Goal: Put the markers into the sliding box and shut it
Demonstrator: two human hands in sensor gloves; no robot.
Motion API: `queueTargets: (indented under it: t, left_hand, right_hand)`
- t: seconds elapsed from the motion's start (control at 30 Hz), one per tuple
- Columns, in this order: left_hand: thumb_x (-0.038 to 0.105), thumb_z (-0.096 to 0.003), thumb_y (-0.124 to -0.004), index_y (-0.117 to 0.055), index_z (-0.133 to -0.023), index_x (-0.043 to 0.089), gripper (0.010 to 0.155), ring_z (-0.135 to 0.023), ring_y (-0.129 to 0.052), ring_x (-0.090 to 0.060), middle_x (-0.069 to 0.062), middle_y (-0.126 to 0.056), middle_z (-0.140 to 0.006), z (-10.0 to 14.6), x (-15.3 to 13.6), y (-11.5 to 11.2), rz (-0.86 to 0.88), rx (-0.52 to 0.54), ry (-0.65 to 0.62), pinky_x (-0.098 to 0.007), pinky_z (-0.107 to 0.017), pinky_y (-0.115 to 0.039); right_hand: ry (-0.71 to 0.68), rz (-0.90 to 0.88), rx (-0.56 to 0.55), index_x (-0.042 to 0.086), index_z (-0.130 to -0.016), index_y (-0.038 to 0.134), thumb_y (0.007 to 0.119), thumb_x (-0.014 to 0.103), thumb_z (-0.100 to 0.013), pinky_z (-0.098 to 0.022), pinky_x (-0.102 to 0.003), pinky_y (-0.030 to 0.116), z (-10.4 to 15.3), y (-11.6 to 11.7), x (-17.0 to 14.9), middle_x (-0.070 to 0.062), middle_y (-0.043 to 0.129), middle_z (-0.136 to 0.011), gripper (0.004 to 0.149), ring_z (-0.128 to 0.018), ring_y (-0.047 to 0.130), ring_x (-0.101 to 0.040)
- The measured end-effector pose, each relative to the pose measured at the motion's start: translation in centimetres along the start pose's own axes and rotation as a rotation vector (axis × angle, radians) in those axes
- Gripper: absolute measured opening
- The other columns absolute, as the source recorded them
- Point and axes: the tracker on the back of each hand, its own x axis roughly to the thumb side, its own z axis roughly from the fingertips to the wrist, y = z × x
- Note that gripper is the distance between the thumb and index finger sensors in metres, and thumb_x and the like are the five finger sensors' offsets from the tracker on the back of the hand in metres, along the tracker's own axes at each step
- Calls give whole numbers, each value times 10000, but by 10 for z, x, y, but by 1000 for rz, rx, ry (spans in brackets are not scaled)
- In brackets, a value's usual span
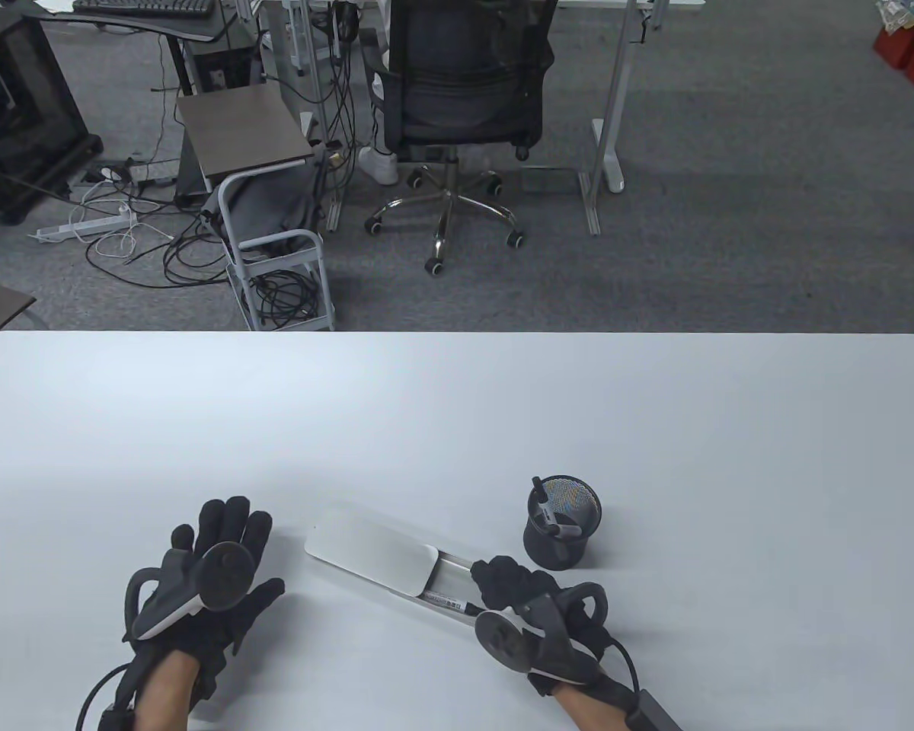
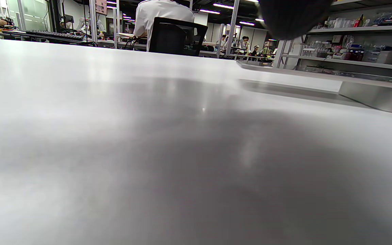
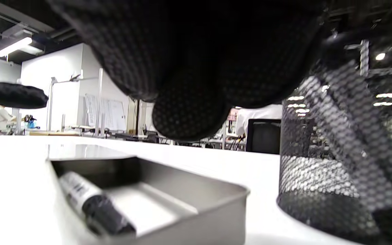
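Observation:
The white sliding box [image 1: 373,554] lies slanted near the table's front, its lid slid to the left so that the tray [image 1: 457,569] shows at the right end. One black-capped marker [image 1: 445,600] lies in the tray, seen close up as marker [image 3: 90,200] in the tray [image 3: 196,190]. Another marker [image 1: 546,509] stands in the black mesh cup [image 1: 562,533]. My right hand [image 1: 506,582] hovers over the tray's open end with loosely curled fingers [image 3: 189,112] that hold nothing. My left hand [image 1: 232,533] rests flat on the table to the left of the box, apart from it.
The mesh cup [image 3: 335,163] stands just right of the tray's end, close to my right hand. The white table [image 1: 457,411] stretches wide behind the box. Beyond its far edge are an office chair [image 1: 457,99] and a small cart [image 1: 274,251].

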Motion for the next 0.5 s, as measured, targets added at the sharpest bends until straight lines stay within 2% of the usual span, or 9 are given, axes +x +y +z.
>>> queueTargets:
  t: [0.27,0.5]
  left_hand:
    - [622,-459,-664,-177,-1103,304,868,-1041,46,-271,32,-13,-1159,0,0,0,0,-2,3,-579,-695,-89]
    - [621,-461,-665,-171,-1103,309,868,-1044,53,-264,40,2,-1160,-1,0,1,-3,-17,10,-577,-700,-81]
  right_hand:
    - [84,-26,-158,267,-822,856,882,384,-398,-319,-349,935,7,-25,-22,-64,981,-820,441,-387,1074,-123]
    - [230,-37,-230,277,-895,780,876,410,-407,-307,-340,914,9,-32,-48,-70,896,-915,514,-358,1043,-118]
